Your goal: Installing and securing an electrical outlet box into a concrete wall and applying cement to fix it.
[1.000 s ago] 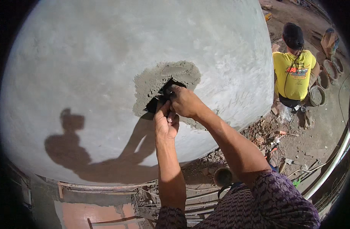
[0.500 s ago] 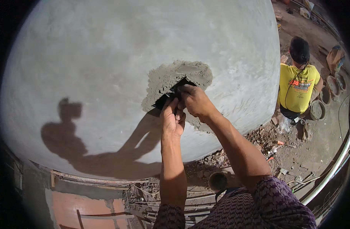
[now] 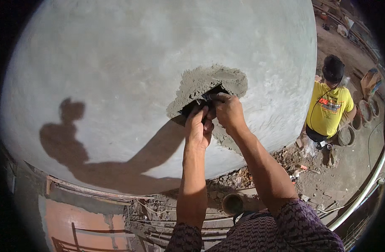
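In the head view, mortar [image 3: 192,86] is already on the wall [image 3: 117,63], rough and not yet smoothed beside the dark opening [image 3: 218,89], where left hand [image 3: 196,129] and right hand [image 3: 229,112] bunch their fingers, any pinched thing too hidden to tell.

This looks like a building site, with the work unfinished. A broad grey wall [image 3: 117,75] has a smooth plastered face, broken by a rough patch of mortar [image 3: 192,86] around a dark opening [image 3: 219,89]. Rubble [image 3: 280,157] lies along its foot, and a hand tool with an orange grip [image 3: 303,167] rests among the debris. Beyond sit several round buckets [image 3: 339,138] on a dirty floor [image 3: 358,159], near a person in a yellow shirt [image 3: 326,111]. A long white pipe [image 3: 362,198] runs along the right.
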`<action>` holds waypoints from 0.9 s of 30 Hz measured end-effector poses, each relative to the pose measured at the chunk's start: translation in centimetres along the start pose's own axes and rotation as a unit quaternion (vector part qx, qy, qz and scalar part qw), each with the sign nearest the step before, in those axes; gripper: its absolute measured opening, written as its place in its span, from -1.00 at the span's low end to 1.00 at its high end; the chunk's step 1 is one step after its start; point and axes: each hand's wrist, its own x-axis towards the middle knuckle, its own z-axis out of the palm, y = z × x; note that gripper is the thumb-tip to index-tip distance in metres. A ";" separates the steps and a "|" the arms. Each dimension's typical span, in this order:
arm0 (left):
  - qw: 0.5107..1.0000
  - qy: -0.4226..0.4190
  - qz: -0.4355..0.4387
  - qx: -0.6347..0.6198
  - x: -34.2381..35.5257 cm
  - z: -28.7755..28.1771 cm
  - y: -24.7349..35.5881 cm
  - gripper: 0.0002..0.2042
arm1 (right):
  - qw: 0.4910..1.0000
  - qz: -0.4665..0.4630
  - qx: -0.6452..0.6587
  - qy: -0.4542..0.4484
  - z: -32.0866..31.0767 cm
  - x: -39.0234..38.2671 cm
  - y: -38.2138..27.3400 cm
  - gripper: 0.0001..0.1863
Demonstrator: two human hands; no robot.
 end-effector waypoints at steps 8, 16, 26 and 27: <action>1.000 -0.016 -0.004 -0.005 0.6 -0.1 -0.5 -0.94 | 0.992 -0.063 -0.080 0.072 0.3 -0.4 0.5 -0.75; 0.998 -0.057 0.020 -0.015 1.4 -1.0 -1.1 -0.97 | 0.987 -0.076 -0.118 0.078 0.4 -2.0 -1.0 -0.71; 0.998 -0.056 0.013 -0.028 1.2 -0.5 -1.0 -0.97 | 0.991 -0.071 -0.100 0.060 0.2 -0.7 -0.2 -0.71; 0.998 -0.054 0.015 -0.028 1.4 -0.9 -1.0 -0.97 | 0.991 -0.072 -0.099 0.057 0.4 -0.9 -0.8 -0.71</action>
